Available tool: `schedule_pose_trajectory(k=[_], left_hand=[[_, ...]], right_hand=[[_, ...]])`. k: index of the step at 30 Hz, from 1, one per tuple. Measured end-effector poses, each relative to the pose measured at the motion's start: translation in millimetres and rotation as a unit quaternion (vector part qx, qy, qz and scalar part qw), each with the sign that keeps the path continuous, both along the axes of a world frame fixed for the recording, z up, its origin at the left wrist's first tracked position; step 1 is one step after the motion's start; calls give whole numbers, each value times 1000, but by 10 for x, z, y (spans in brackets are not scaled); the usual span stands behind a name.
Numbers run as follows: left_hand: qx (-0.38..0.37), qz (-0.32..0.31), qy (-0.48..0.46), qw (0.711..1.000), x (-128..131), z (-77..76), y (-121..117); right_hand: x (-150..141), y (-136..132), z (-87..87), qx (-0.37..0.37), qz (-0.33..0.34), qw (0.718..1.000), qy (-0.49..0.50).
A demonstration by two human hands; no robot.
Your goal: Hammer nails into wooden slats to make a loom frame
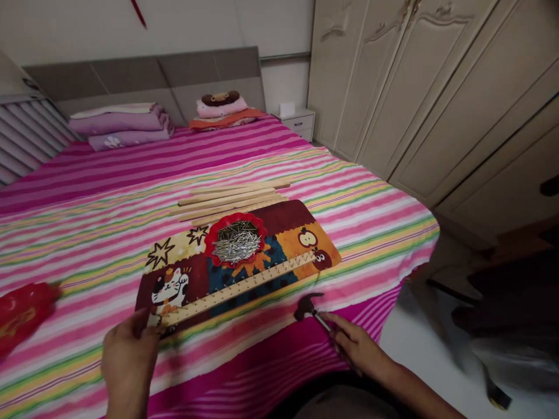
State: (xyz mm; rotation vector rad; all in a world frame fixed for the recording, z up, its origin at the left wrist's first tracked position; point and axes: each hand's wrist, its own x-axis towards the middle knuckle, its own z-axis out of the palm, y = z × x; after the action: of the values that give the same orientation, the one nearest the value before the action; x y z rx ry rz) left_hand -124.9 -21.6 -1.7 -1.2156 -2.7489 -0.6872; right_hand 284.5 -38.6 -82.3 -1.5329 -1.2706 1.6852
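Note:
A long wooden strip [244, 283] with a row of nails standing up from it lies aslant over a patterned mat [279, 218]. At its left end is my left hand [131, 349], with thumb and fingers closed around the end of the strip; part of the grip is hidden. My right hand [353, 344] is wrapped round the handle of a claw hammer [309, 305], whose dark head is above the bed edge, in front of the strip and apart from it. Behind the strip, a red scalloped bowl [210, 244] holds many loose silver nails [238, 241].
Several more wooden strips [231, 198] lie beyond the mat on the striped bedspread [367, 203]. A red object [24, 314] is at the far left. Folded bedding [124, 125] rests by the headboard [187, 78]. Wardrobes [393, 75] stand to the right.

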Motion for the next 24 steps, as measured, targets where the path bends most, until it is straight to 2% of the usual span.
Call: schedule_pose_trajectory(k=[1,2,5,7,8,10,13,16,18,21,24], left_hand=[[7,22,18,1000,95,82,25],[32,17,26,999,204,159,77],[46,-128,-17,991,544,304,390],[3,-218,-9,976,722,320,676],[-23,-240,12,970,789,311,819],[-89,-271,58,957,884,280,1073],[-184,-276,106,938,959,252,1318],[-236,-268,111,927,981,268,1408],[-243,-273,106,925,969,289,1413],[-213,-288,78,930,915,310,1382],[-150,-276,-12,949,840,316,1338]], right_hand=[[0,2,-2,-5,-1,1000,-1],[-1,4,-2,-9,-1,1000,-1],[-1,6,8,-16,-2,1000,-3],[0,3,18,-21,0,1000,-2],[2,2,21,-23,0,1000,0],[6,-1,21,-26,1,1000,4],[14,-2,3,-27,2,1000,9],[23,0,-22,-34,2,999,13],[26,3,-31,-39,2,999,16],[23,10,-29,-39,6,999,18],[16,14,-7,-41,8,999,19]])
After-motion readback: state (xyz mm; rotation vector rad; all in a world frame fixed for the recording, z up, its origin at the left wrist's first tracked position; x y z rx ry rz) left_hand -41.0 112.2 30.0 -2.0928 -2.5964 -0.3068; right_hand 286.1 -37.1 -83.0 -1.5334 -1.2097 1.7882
